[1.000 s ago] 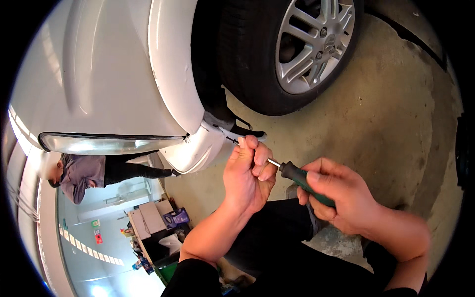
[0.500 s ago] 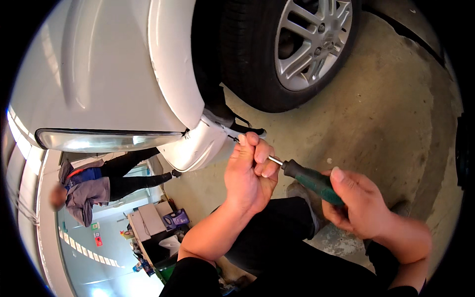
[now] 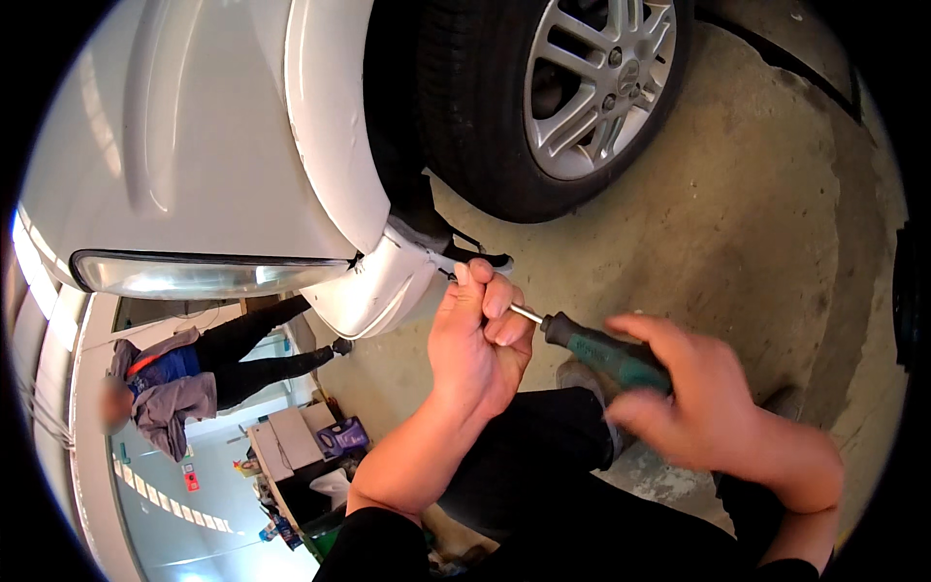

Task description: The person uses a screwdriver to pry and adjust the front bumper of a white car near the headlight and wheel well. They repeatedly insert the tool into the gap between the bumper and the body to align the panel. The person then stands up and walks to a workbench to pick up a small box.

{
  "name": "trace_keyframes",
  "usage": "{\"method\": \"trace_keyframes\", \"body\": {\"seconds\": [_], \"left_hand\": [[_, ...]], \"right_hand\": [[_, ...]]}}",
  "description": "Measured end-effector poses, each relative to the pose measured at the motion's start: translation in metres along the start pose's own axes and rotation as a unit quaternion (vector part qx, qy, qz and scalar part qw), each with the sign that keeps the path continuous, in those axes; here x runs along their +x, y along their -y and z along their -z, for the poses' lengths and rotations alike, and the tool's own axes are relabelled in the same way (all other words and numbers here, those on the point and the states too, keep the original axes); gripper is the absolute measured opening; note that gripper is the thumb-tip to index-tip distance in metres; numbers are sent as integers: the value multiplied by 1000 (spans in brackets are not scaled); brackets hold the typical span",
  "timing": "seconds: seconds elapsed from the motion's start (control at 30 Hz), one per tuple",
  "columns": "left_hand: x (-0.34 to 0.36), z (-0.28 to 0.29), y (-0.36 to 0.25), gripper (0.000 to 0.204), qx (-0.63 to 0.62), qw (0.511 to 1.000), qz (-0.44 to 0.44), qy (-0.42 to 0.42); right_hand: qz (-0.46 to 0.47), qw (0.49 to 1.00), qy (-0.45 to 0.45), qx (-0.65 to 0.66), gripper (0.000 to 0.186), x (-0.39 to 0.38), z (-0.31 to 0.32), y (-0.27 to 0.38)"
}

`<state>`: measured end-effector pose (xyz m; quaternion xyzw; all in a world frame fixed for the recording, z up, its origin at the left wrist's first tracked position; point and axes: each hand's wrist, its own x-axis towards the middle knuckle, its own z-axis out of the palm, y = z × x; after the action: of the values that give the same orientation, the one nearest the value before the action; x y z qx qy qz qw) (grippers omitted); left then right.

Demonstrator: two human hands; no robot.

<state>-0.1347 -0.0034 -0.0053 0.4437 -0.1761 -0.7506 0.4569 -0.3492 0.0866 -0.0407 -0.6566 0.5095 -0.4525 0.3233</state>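
My left hand [image 3: 475, 339] pinches the thin metal shaft of a screwdriver [image 3: 616, 357] beside the corner of a white bumper [image 3: 373, 291], near the wheel arch. The shaft's tip is hidden behind those fingers. Its dark green and black handle points right and slightly down. Around the handle's end, my right hand [image 3: 703, 398] is blurred, with its fingers spread above and below the handle and loose from it. A dark trim piece [image 3: 485, 260] sticks out just beyond my left fingertips.
A tire with a silver alloy wheel [image 3: 606, 92] stands above my hands. The white car's headlight [image 3: 213, 274] is at left. Another person [image 3: 170, 378] stands beyond the bumper. Boxes and a purple container [image 3: 342, 437] sit on a bench at lower left. Concrete floor [image 3: 747, 213] lies at right.
My right hand has loosened from the screwdriver handle, its fingers opening apart. My left hand keeps its pinch on the shaft. The view has shifted slightly.
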Motion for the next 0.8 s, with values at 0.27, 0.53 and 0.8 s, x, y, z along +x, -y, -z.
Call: {"method": "trace_keyframes", "body": {"seconds": [0.27,0.53,0.8], "left_hand": [[-5,1,3,24,25,1000,4,-2],[-11,0,7,23,67,998,19,8],[-7,-1,6,26,104,994,12,-7]], "right_hand": [[-38,997,30,58,43,0,-1,-3],[115,981,-46,-147,34,1,-4,-7],[-123,972,61,189,44,-10,-12,0]]}}
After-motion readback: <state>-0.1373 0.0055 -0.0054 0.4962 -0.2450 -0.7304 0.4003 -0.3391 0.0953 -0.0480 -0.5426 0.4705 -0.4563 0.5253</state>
